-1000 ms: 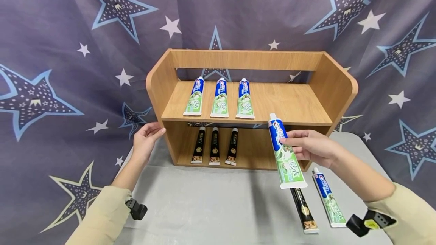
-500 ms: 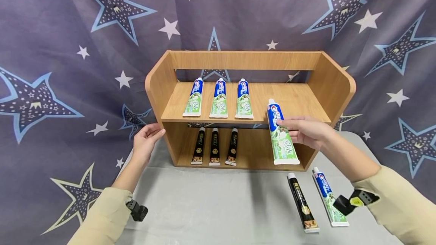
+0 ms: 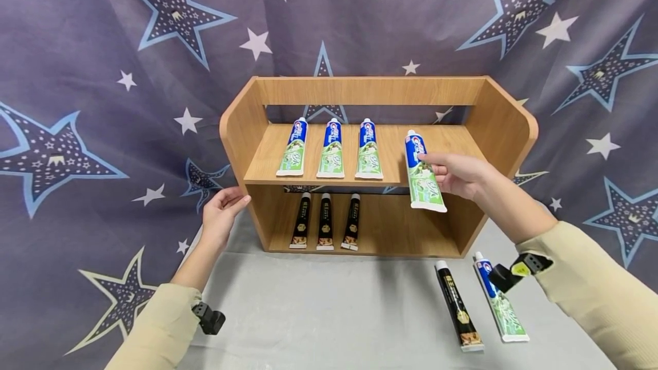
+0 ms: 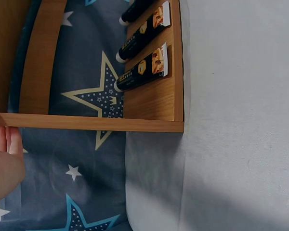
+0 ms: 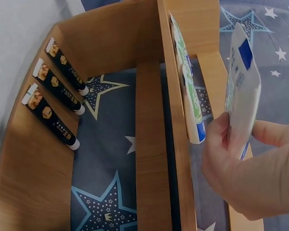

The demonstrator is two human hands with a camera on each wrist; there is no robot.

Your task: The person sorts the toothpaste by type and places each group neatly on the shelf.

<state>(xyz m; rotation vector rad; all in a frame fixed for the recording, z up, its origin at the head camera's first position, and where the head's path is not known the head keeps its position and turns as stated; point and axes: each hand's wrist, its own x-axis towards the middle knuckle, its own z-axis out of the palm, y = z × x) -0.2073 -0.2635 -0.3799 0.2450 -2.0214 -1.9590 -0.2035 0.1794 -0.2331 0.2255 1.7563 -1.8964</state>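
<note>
My right hand [image 3: 460, 175] pinches a blue, white and green toothpaste tube [image 3: 424, 179] between thumb and fingers. Cap up and tilted, it overlaps the front edge of the upper shelf board [image 3: 442, 139]. In the right wrist view the same toothpaste tube [image 5: 245, 91] is seen edge-on, above the board. My left hand [image 3: 222, 216] holds the left side panel of the wooden shelf [image 3: 241, 124], thumb at its front edge and fingers against its outer face. Three matching toothpaste tubes lie in a row on the upper board, the rightmost tube [image 3: 368, 150] nearest the held one.
On the lower level lie three black toothpaste tubes, one of them a black tube [image 3: 325, 222] in the middle. A black tube [image 3: 459, 307] and a blue-green tube [image 3: 501, 301] lie on the grey table [image 3: 319, 313] at front right. A star-patterned curtain [image 3: 349, 16] hangs behind.
My right hand has carried the toothpaste tube up and away from me, from in front of the lower level to the upper board's edge. The left hand stays on the side panel.
</note>
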